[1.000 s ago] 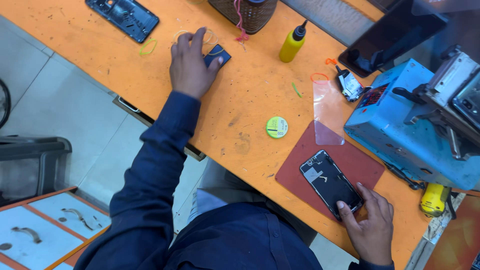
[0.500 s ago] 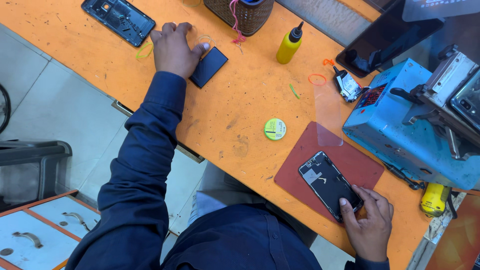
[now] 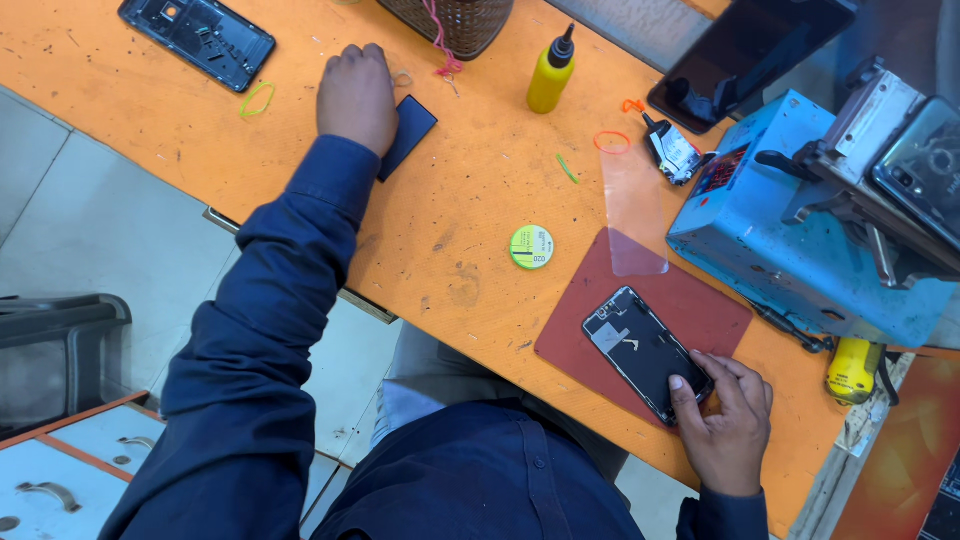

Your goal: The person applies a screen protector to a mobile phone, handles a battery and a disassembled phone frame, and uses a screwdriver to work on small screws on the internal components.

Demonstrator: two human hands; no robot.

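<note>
The opened black smartphone with its bare inner frame showing (image 3: 645, 350) lies on the dark red rubber mat (image 3: 700, 305) at about five o'clock on the orange workbench (image 3: 200, 130). The right hand (image 3: 725, 425) pins its near corner, fingertips pressed on the edge, not wrapped around it. Out at eleven o'clock, the left hand (image 3: 355, 95) sits curled, knuckles up, over a small dark rectangular panel (image 3: 408, 133); whether it grips the panel I cannot tell. Risk here: with eyes and reach split between two far-apart spots, the phone could skid on the mat under one-corner pressure. The clear plastic film sheet (image 3: 632, 210) lies just beyond the phone, at its twelve o'clock, and could pick up dust. The yellow squeeze bottle with black nozzle (image 3: 552, 72) stands near the reaching arm's path; a sleeve could tip it.
</note>
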